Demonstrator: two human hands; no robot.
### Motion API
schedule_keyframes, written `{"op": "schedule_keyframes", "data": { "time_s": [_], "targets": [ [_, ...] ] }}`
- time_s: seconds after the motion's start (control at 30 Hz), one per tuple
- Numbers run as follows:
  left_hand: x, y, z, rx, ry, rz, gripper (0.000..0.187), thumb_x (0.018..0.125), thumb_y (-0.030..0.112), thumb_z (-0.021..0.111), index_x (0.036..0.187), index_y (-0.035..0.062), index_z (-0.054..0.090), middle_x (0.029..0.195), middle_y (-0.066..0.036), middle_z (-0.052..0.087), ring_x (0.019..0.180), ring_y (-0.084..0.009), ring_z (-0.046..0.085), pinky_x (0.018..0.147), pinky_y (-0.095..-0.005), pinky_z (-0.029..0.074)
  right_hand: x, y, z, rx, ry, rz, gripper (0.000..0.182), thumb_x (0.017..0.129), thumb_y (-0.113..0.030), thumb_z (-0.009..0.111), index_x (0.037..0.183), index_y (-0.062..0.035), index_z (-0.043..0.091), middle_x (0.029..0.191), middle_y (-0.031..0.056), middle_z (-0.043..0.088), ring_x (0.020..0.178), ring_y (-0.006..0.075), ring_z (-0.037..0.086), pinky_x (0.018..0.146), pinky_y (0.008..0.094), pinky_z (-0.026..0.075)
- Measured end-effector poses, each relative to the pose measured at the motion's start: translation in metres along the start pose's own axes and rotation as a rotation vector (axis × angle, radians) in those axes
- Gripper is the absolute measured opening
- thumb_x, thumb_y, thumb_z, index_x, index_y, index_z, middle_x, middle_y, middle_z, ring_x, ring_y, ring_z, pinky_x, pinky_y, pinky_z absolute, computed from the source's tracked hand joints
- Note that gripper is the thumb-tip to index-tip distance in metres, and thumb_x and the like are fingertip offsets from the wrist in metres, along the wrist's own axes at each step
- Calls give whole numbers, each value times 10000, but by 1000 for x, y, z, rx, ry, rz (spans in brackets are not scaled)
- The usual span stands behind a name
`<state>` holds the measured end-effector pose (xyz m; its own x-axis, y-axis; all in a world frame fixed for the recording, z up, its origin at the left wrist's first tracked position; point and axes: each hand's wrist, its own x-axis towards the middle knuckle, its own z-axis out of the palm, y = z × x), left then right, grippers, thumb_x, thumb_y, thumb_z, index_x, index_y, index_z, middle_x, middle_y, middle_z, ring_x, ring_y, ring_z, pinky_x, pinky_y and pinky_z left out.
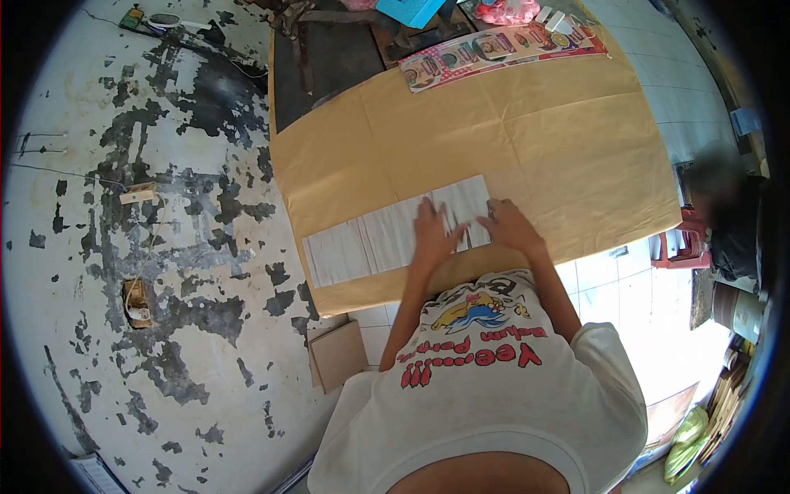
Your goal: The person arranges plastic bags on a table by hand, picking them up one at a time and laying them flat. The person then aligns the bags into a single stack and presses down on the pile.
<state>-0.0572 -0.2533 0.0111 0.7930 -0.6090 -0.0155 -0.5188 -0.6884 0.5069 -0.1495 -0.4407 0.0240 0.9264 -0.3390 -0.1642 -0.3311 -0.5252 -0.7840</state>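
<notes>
Strips (387, 232) lie under the left hand (432, 236), in a long slanting row on the brown paper (576, 148), near its close edge. That hand has its fingers spread over the right part of the row, the thumb reaching out toward the other hand. The right hand (513, 227) is at the row's right end, fingers bent; whether it pinches a strip or only rests against the end, I cannot tell. Between the hands, dark gaps part the strips, and that looks like the weak spot: an uneven push from either side could make them lean, fan out or slide over one another. A sideways drag might also skew the line, and a knock from a forearm could send the near side over the edge. As for looks, the strips are whitish grey, thin and closely packed, with fine streaks across the row and darker seams that split it into blocks; the left end sits square and neat, the right end looser. Beyond, at the far side, are a printed sheet (502, 54), a pink bag (507, 11) and a blue box (410, 11). Patchy wall (202, 272) stands to the left; off to the right are a red stool (688, 240) and another person (734, 216), blurred.
</notes>
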Motion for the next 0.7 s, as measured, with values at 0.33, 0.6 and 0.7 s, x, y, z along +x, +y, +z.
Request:
{"op": "schedule_keyframes", "data": {
  "time_s": [0.33, 0.6, 0.7],
  "targets": [
    [31, 80, 6, -99, -281, 42, 461, 806, 225, 670, 1089, -128, 581, 1150, -334, 567, 1189, -505, 498, 1006, -505, 413, 47, 13, 4, 68, -223, 33, 575, 968, -442, 462, 823, 75, 667, 870, 281, 678, 917, 407, 661, 789, 485, 503],
    [38, -12, -25, -499, -275, -176, 227, 882, 232, 659, 907, 7, 652, 773, -102, 646, 682, -234, 625, 628, -381, 493, 19, 1, 30, 75, -86, -190, 590, 932, -508, 531, 1282, -34, 559, 1325, 258, 523, 1241, 415, 493, 1054, 489, 363],
    [10, -28, -106, -886, -228, -285, 277, 923, 292, 651, 932, 16, 644, 773, -51, 634, 673, -165, 576, 637, -355, 478, 8, 23, 16, -392, 152, -241, 661, 879, -499, 616, 1415, -145, 459, 1504, 211, 347, 1368, 432, 333, 1111, 585, 233]
  ]
}}
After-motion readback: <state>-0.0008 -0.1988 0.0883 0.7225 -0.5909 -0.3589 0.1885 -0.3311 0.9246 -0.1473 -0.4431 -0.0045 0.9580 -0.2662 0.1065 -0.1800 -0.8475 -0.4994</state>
